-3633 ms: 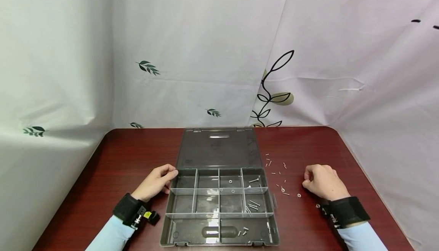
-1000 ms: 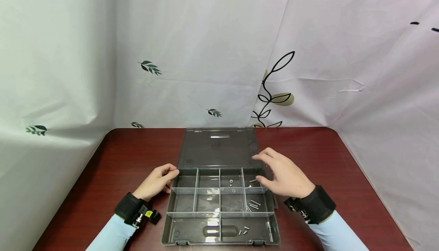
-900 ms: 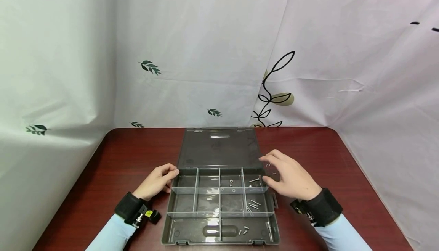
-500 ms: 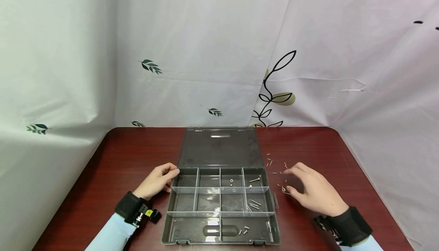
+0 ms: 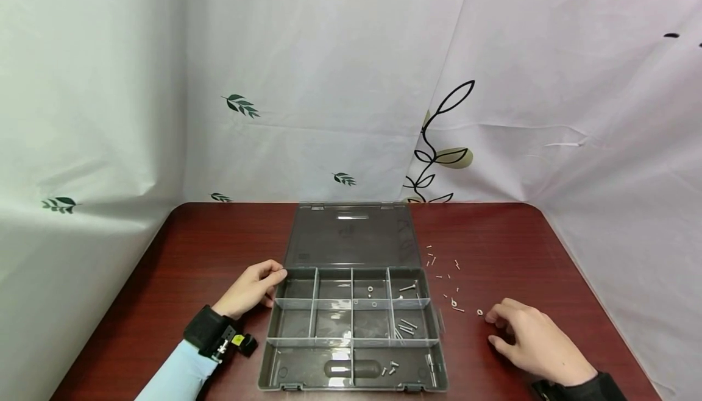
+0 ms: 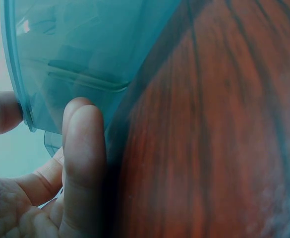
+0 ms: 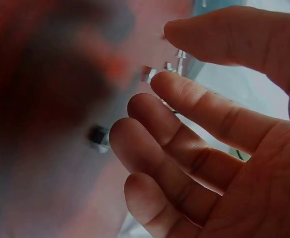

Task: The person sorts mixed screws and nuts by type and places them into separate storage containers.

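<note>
My left hand (image 5: 249,288) grips the upper left corner of a grey see-through compartment box (image 5: 269,364), thumb on the rim. The left wrist view shows a finger (image 6: 85,144) along the box's outer wall. To the box's right, low over the table, is my right hand (image 5: 534,340), fingers bent loosely and nothing held. Its fingertips are beside a small pale nut (image 5: 479,312). In the right wrist view the thumb (image 7: 204,37) stands well apart from the fingers. Screws (image 5: 406,329) and a few nuts (image 5: 370,289) lie in the box's right-hand compartments.
Several tiny screws (image 5: 457,264) are scattered on the red-brown table (image 5: 219,236) right of the box, with another nut (image 5: 453,303) by a longer screw (image 5: 458,309). The box's lid (image 5: 351,233) lies folded back. A white patterned curtain (image 5: 329,84) surrounds the table.
My right hand has moved from over the box's right-hand compartments rightward and toward me, down beside the lone nut, uncovering the scattered screws. The left hand stays on the box corner.
</note>
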### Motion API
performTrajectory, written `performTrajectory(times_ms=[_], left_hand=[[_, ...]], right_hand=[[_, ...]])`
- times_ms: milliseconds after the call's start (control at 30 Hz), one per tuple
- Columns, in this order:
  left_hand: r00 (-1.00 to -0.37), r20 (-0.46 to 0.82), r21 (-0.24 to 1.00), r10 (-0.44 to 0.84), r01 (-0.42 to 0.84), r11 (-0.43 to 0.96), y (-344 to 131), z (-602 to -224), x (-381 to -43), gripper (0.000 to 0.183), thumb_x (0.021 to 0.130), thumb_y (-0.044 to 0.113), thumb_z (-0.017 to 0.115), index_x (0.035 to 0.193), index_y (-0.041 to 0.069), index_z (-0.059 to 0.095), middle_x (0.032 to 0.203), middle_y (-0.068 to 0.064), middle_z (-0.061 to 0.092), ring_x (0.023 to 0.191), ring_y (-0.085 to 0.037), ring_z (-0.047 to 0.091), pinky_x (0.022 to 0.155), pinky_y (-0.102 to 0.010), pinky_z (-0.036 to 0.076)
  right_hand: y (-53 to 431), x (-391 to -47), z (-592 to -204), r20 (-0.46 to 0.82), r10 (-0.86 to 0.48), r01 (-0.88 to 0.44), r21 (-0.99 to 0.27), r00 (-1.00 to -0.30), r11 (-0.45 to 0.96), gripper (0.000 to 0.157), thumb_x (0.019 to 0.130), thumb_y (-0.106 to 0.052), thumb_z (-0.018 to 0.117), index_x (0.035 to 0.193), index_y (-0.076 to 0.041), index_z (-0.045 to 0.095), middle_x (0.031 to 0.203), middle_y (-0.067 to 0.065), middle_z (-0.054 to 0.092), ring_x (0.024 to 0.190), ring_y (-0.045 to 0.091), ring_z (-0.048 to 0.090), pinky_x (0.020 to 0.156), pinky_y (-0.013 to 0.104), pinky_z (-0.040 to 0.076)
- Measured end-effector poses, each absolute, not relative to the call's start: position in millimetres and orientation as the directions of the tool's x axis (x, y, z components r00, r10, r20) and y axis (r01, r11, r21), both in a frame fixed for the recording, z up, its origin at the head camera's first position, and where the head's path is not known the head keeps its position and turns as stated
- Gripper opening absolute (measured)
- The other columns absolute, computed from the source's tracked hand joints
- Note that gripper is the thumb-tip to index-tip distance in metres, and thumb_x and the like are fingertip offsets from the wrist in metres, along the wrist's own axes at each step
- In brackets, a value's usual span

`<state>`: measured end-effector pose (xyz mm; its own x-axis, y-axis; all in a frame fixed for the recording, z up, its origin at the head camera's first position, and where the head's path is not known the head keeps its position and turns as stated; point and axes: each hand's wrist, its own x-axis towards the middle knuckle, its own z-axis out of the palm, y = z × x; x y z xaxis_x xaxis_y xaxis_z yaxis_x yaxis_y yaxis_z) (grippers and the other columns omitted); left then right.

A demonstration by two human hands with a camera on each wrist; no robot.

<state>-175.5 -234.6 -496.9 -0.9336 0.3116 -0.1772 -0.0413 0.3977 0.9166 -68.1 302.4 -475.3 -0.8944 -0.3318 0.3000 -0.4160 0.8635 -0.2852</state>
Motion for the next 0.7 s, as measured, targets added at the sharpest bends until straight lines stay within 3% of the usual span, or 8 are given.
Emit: performTrajectory(times_ms=[300, 700], left_hand=[[-0.934, -0.185, 0.915, 0.305, -0.051, 0.4, -234, -498, -176, 0.049, 0.098, 0.047, 0.055, 0.117, 0.001, 0.058, 0.079, -0.011, 0.051, 0.063, -0.021, 0.056, 0.059, -0.038, 0.057], [-0.934, -0.179, 0.917, 0.309, -0.045, 0.395, -234, -498, -176, 0.048, 0.099, 0.045, 0.056, 0.117, 0.0, 0.057, 0.081, -0.011, 0.051, 0.063, -0.02, 0.056, 0.059, -0.038, 0.057]], right_hand=[[297, -77, -483, 0.179, -0.228, -0.275, -0.317, -0.957, 0.908, 0.022, 0.076, -0.018, 0.081, 0.086, -0.028, 0.064, 0.075, -0.019, 0.046, 0.067, -0.005, 0.042, 0.058, 0.024, 0.04], [291, -98, -484, 0.193, -0.199, -0.251, -0.303, -0.961, 0.919, 0.021, 0.08, -0.016, 0.075, 0.076, -0.025, 0.057, 0.067, -0.017, 0.046, 0.059, -0.004, 0.04, 0.053, 0.024, 0.037]])
